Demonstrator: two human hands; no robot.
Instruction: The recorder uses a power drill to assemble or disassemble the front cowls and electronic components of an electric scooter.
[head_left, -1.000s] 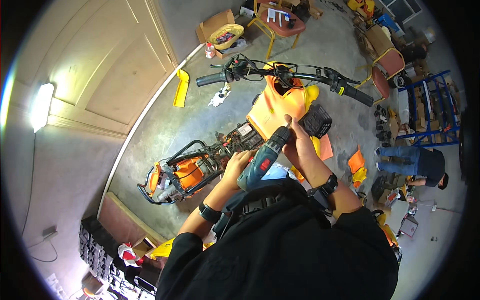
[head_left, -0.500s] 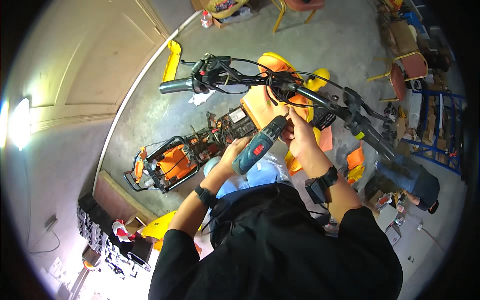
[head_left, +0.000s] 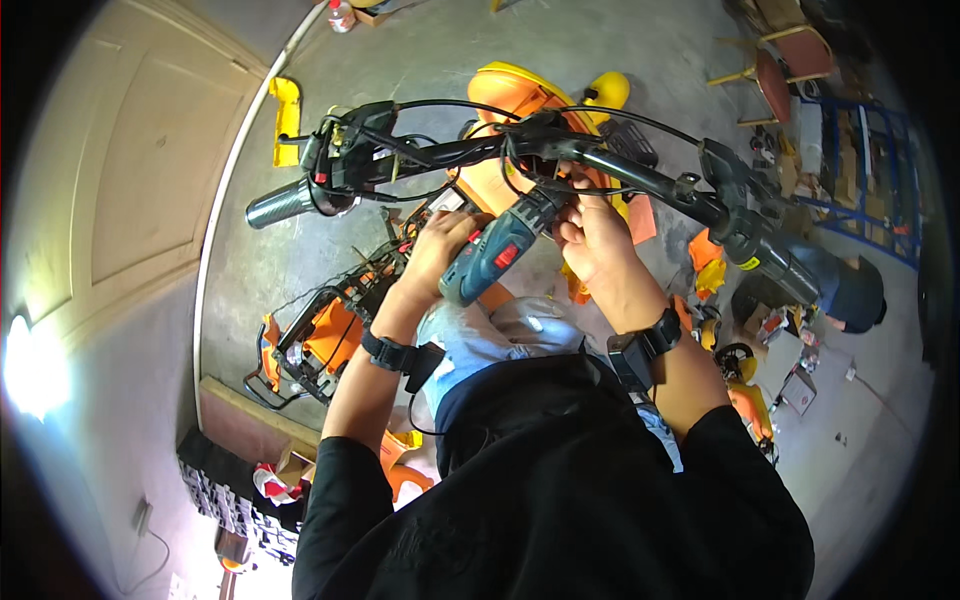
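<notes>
A black handlebar (head_left: 645, 180) with cables and grips crosses in front of me. My left hand (head_left: 438, 250) is closed round the handle of a teal cordless drill (head_left: 495, 250) with red details. The drill's chuck points away from me, close under the stem (head_left: 545, 140) at the middle of the handlebar. My right hand (head_left: 597, 238) is beside the chuck, its fingers curled and reaching up toward the stem. What those fingertips pinch, if anything, is hidden. The drill's tip is also hard to make out among the cables.
Beyond the bar is an orange and yellow body panel (head_left: 520, 90). A stripped vehicle frame (head_left: 320, 335) lies at left, a yellow strip (head_left: 285, 120) near the wall. Another person (head_left: 855, 295) is at far right, near a blue rack (head_left: 870, 190) and chairs (head_left: 770, 85).
The drill and both hands have come up to the stem, the right fingers now partly behind the bar. The view has shifted, and the handlebar's left end sits lower and further left.
</notes>
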